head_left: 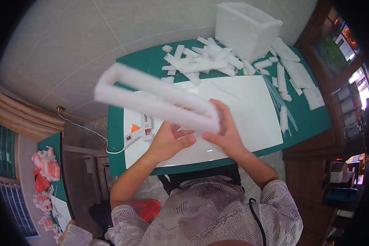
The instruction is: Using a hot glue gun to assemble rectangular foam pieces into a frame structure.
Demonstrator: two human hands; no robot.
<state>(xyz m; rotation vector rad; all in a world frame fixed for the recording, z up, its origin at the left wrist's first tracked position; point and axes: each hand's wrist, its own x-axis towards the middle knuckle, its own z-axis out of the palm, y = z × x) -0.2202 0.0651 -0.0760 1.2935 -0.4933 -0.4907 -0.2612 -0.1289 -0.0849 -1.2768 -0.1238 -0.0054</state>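
Observation:
A long white foam frame (pixel 151 107), a narrow rectangle with a slot through its middle, is tilted above the table, its far end raised to the left and slightly blurred. My right hand (pixel 229 135) is closed on its near right end, thumb below and fingers round the far side. Under the frame's front bar is my left hand (pixel 168 141), its thumb apart from the index finger and not pressed on the foam. The other left fingers are partly hidden behind the bar. Beside my left hand a white-and-orange glue gun (pixel 142 132) lies on the white board (pixel 250 119).
White foam strips (pixel 205 61) are heaped at the back of the green table (pixel 143 57). A white foam box (pixel 246 30) stands behind them. Clear glue sticks (pixel 281 98) and foam slabs (pixel 299 76) lie at the right. The gun's white cord (pixel 115 152) runs off the left edge.

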